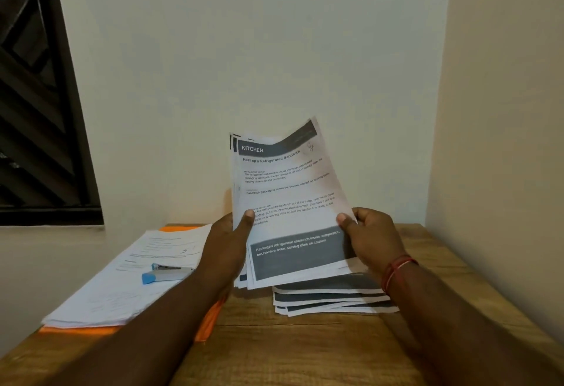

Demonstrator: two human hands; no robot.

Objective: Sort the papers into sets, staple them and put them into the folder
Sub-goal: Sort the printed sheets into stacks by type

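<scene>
I hold a sheaf of printed papers (287, 199) upright above the table; the front sheet is headed "KITCHEN". My left hand (227, 239) grips the sheaf's left edge with the thumb on the front. My right hand (370, 237) pinches the right edge. Under the sheaf, a second pile of papers (332, 300) with dark bands lies flat on the table. At the left, an orange folder (207, 321) lies under a white stack of papers (128, 282). A blue and silver stapler (166, 272) rests on that stack.
The wooden table (274, 340) stands in a corner, with a cream wall behind and another on the right. A dark window with a grille (36, 95) is at the upper left. A red thread band is on my right wrist (395, 269).
</scene>
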